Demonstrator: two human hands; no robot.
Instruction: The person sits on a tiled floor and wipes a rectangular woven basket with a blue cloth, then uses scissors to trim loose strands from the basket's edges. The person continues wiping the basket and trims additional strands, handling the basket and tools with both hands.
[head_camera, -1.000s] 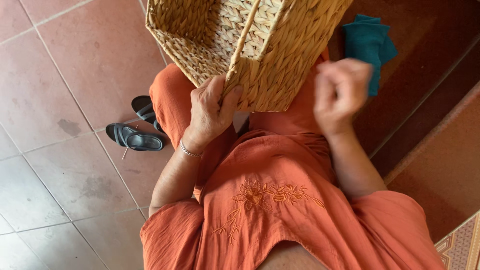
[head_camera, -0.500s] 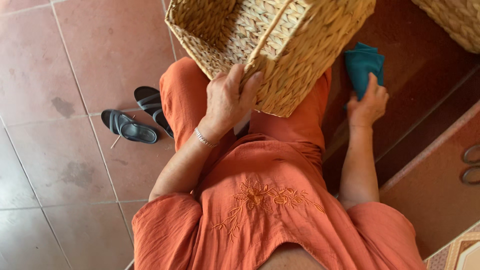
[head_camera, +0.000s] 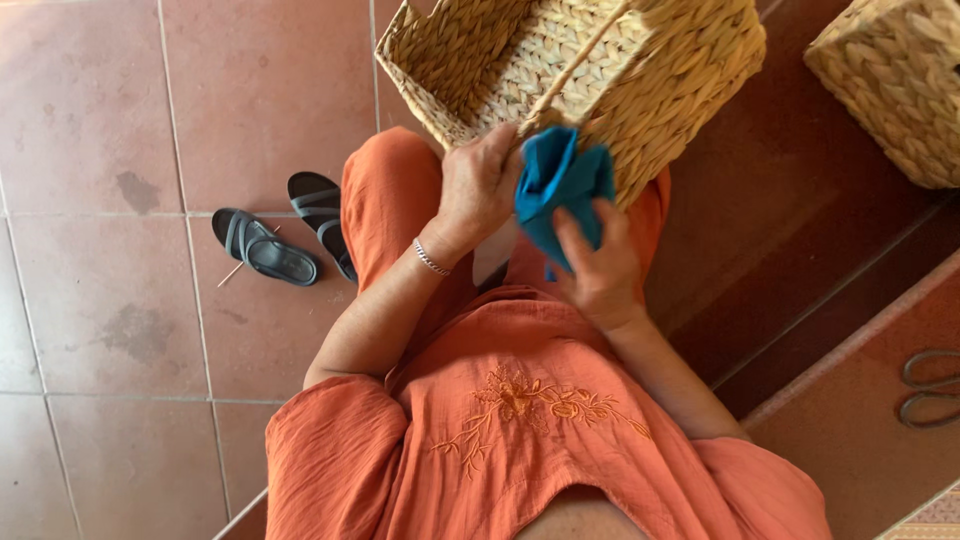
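sandals (head_camera: 285, 230) lay on the tiled floor (head_camera: 120, 120) at the far left, well apart from the hands. the left hand (head_camera: 482, 185) was curled around the near edge of the woven basket (head_camera: 560, 70), fingers closed on the rim, wrist bent back, a thin bracelet (head_camera: 432, 258) at the wrist. the basket rested tilted on the lap, so a loose grip could have let it slide off the knee toward the floor. the right hand (head_camera: 598, 268) pinched a blue cloth (head_camera: 556, 185) between thumb and fingers, held up against the basket's corner. the cloth hung bunched and could have snagged on the rough weave or slipped free. a second basket (head_camera: 895, 85) stood apart on the step at the right.
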